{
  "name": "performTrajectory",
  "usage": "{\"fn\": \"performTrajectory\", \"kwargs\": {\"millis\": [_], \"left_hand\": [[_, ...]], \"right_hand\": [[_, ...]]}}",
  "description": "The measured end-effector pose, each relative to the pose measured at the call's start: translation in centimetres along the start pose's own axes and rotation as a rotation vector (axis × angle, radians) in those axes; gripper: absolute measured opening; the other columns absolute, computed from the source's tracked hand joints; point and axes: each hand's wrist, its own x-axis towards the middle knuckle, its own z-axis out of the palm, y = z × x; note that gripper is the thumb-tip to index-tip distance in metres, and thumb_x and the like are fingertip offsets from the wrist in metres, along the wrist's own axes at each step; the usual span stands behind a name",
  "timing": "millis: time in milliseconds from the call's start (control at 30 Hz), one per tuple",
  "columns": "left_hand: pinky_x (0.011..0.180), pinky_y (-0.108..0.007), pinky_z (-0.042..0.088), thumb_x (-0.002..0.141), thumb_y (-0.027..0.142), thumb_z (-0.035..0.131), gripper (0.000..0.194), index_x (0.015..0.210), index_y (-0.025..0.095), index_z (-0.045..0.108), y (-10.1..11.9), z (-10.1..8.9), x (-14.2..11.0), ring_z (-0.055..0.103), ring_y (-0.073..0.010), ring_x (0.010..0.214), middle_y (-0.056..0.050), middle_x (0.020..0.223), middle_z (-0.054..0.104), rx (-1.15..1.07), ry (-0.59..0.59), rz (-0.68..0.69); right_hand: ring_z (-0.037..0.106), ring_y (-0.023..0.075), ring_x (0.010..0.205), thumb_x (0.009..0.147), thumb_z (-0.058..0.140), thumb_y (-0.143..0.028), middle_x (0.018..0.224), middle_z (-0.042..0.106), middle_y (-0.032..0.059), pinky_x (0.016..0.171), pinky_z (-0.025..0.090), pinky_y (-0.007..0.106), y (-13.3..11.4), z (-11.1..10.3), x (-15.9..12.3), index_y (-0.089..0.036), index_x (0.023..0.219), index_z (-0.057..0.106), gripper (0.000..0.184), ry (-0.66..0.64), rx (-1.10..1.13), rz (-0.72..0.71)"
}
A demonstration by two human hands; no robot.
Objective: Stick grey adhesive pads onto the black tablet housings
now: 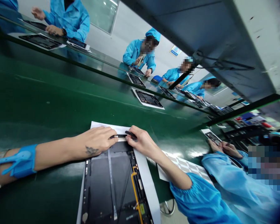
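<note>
In front of me lies an opened tablet-like device housing (100, 183), with a dark inside, a grey ribbon cable (111, 183) down its middle and an orange flex cable (135, 189) along its right side. White paper (146, 177) is under it. My left hand (99, 140) is closed at the far edge, its fingertips pinching a thin dark strip (118, 136). Close beside it, my right hand (142, 141) grips a short black pen-like tool (130, 134), whose tip is close to the strip. Fingers hide part of both pieces.
A white sheet with grey rectangles (183, 166) lies at my right, near a co-worker's sleeve (221, 171). Other device housings on paper (148, 99) lie along the green table (49, 102). Several co-workers sit opposite. A shelf (200, 28) overhangs the upper right.
</note>
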Motion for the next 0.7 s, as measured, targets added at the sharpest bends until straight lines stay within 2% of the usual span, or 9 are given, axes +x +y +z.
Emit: {"fn": "performTrajectory", "kwargs": {"millis": [233,533,600,700], "left_hand": [[0.084,-0.038,0.053,0.091,0.006,0.054,0.028,0.117,0.009,0.064,0.0,0.2,0.0,0.063,-0.0267,0.098,-0.014,0.113,0.066,-0.024,-0.008,-0.008],[0.086,-0.036,0.052,0.093,0.006,0.048,0.028,0.116,0.012,0.063,0.0,0.2,-0.1,0.063,-0.0250,0.100,-0.013,0.112,0.065,-0.053,-0.020,-0.033],[0.084,-0.037,0.052,0.092,0.006,0.049,0.029,0.117,0.011,0.063,0.0,0.2,-0.2,0.063,-0.0261,0.099,-0.014,0.113,0.065,-0.033,-0.018,-0.030],[0.082,-0.037,0.053,0.091,0.005,0.049,0.032,0.120,0.010,0.061,-0.1,0.0,-0.2,0.063,-0.0265,0.098,-0.015,0.114,0.065,0.000,-0.016,-0.016]], "right_hand": [[0.047,0.0139,0.063,0.087,0.051,-0.017,0.071,0.048,-0.0024,0.060,0.034,0.026,0.0,-0.3,-0.1,-0.022,0.072,0.041,0.019,0.004,0.030,-0.011],[0.049,0.0154,0.066,0.087,0.051,-0.015,0.074,0.049,-0.0010,0.063,0.036,0.028,-0.4,-0.1,-0.1,-0.023,0.074,0.042,0.018,-0.014,-0.070,-0.031],[0.051,0.0163,0.069,0.086,0.055,-0.018,0.077,0.052,0.0002,0.064,0.038,0.028,0.1,0.0,-0.2,-0.022,0.075,0.045,0.016,0.033,-0.089,-0.018],[0.055,0.0182,0.073,0.085,0.064,-0.027,0.083,0.058,0.0026,0.066,0.042,0.029,1.1,-0.2,-0.3,-0.021,0.084,0.054,0.012,0.179,-0.031,0.036]]}}
